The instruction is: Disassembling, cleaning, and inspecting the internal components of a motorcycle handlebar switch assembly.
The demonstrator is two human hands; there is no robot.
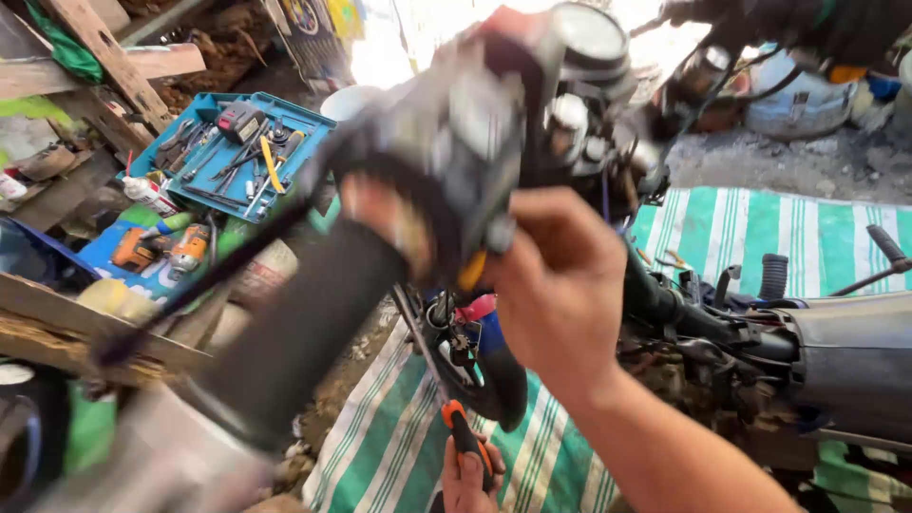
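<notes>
A motorcycle's handlebar fills the middle of the view, blurred and very close. Its black rubber grip (304, 332) slants down to the left, and a grey switch housing (456, 142) sits above it. My right hand (560, 285) reaches up from the lower right, its fingers closed against the underside of the switch housing. At the bottom edge my left hand (470, 480) grips the orange-and-black handle of a screwdriver (461, 432). The shaft points up toward the handlebar. A thin black lever (209, 275) runs beside the grip.
A round gauge (589, 38) tops the handlebar. The motorcycle's dark body (855, 351) lies to the right over a green-and-white striped mat (760, 228). A blue tool tray (228, 152) with several hand tools sits at the upper left among wooden planks (104, 47).
</notes>
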